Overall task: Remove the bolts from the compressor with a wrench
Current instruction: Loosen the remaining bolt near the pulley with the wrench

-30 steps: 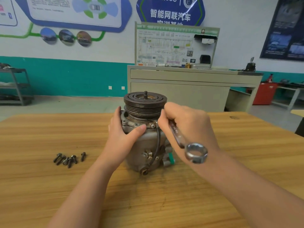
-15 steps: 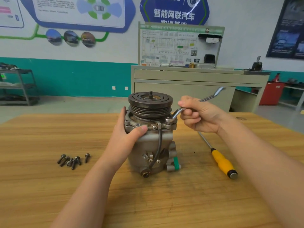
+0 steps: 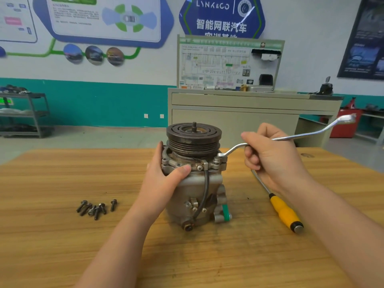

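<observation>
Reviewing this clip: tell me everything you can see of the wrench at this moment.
The wrench is a slim, shiny metal bar with offset bends and a ring at each end. Its near ring sits over a bolt on the top flange of the compressor, on the right side; the far ring sticks up to the right in the air. The right hand grips the shaft near the bolt end. Nothing else touches it.

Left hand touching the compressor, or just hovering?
Touching. Head view: the left hand wraps the compressor body, thumb pressed flat on the flange under the pulley, no gap visible.
</observation>
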`<state>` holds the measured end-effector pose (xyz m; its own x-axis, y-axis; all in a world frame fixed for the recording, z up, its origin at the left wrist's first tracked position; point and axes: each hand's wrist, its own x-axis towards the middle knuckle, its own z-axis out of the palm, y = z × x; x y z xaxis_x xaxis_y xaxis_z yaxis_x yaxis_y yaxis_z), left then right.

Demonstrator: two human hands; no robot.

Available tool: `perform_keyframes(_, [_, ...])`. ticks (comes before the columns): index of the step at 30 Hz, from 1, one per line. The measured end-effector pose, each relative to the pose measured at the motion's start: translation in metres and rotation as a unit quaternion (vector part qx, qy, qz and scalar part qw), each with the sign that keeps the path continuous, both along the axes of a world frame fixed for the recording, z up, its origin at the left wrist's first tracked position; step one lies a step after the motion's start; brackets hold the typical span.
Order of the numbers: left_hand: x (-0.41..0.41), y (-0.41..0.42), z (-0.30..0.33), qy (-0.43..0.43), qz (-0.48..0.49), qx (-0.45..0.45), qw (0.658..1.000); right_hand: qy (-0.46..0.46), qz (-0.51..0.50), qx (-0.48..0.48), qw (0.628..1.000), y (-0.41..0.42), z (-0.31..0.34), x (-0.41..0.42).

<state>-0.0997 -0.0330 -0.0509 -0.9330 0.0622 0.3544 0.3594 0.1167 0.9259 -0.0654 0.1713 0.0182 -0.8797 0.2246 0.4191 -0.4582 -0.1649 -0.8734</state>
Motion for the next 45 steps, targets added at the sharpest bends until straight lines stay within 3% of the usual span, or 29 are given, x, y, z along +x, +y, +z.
perform_keyframes(7, [0.003, 0.0, 0.002, -0.008, 0.001, -0.002, 1.0, 0.089, -0.13, 0.157, 0.975, -0.027, 0.002, 0.023])
perform_keyframes(9, [0.003, 0.0, 0.002, -0.005, 0.001, -0.001, 1.0, 0.137, -0.164, 0.248, 0.945, -0.035, 0.0, 0.03])
perform_keyframes(11, [0.004, 0.001, 0.003, -0.003, 0.0, -0.003, 1.0, 0.194, -0.209, 0.367, 0.885, -0.041, -0.007, 0.037])
perform_keyframes(13, [0.005, 0.001, 0.004, -0.002, -0.001, -0.007, 1.0, 0.206, -0.219, 0.395, 0.868, -0.043, -0.015, 0.042])
perform_keyframes(15, [0.006, 0.0, 0.004, -0.005, -0.004, -0.005, 1.0, 0.149, -0.169, 0.297, 0.928, -0.035, -0.018, 0.041])
perform_keyframes(17, [0.006, 0.0, 0.004, -0.012, -0.004, 0.0, 1.0, 0.07, -0.046, 0.139, 0.987, -0.021, -0.014, 0.034])
perform_keyframes(19, [0.005, 0.0, 0.003, -0.013, -0.003, 0.005, 1.0, -0.001, 0.09, 0.032, 0.995, -0.001, -0.006, 0.019])
perform_keyframes(21, [0.004, 0.0, 0.002, -0.012, -0.005, 0.005, 1.0, -0.084, 0.212, 0.006, 0.974, 0.018, 0.002, -0.005])
perform_keyframes(26, [0.003, -0.001, 0.002, -0.011, -0.007, -0.001, 1.0, -0.28, 0.445, -0.047, 0.849, 0.027, 0.016, -0.062])
perform_keyframes(29, [0.002, -0.001, 0.002, -0.008, -0.009, -0.001, 1.0, -0.307, 0.52, -0.119, 0.788, 0.024, 0.008, -0.075])
perform_keyframes(31, [0.002, -0.002, 0.001, -0.011, -0.008, -0.003, 1.0, -0.285, 0.529, -0.149, 0.785, 0.025, 0.006, -0.071])
perform_keyframes(33, [0.002, -0.002, 0.001, -0.011, -0.009, -0.003, 1.0, -0.233, 0.478, -0.146, 0.834, 0.026, 0.008, -0.06])
perform_keyframes(35, [0.002, -0.001, 0.001, -0.012, -0.011, -0.003, 1.0, -0.152, 0.334, -0.106, 0.924, 0.024, 0.013, -0.044])
perform_keyframes(37, [0.002, -0.001, 0.002, -0.013, -0.012, -0.003, 1.0, -0.06, 0.183, -0.063, 0.979, 0.02, 0.013, -0.027])
perform_keyframes(39, [0.003, 0.0, 0.002, -0.015, -0.012, -0.003, 1.0, 0.011, 0.069, 0.014, 0.997, 0.011, 0.01, -0.008])
perform_keyframes(41, [0.003, 0.0, 0.003, -0.017, -0.012, -0.004, 1.0, 0.045, -0.027, 0.107, 0.993, 0.003, 0.006, 0.006])
perform_keyframes(45, [0.004, 0.001, 0.003, -0.022, -0.009, -0.002, 1.0, 0.091, -0.092, 0.19, 0.973, -0.009, 0.002, 0.024])
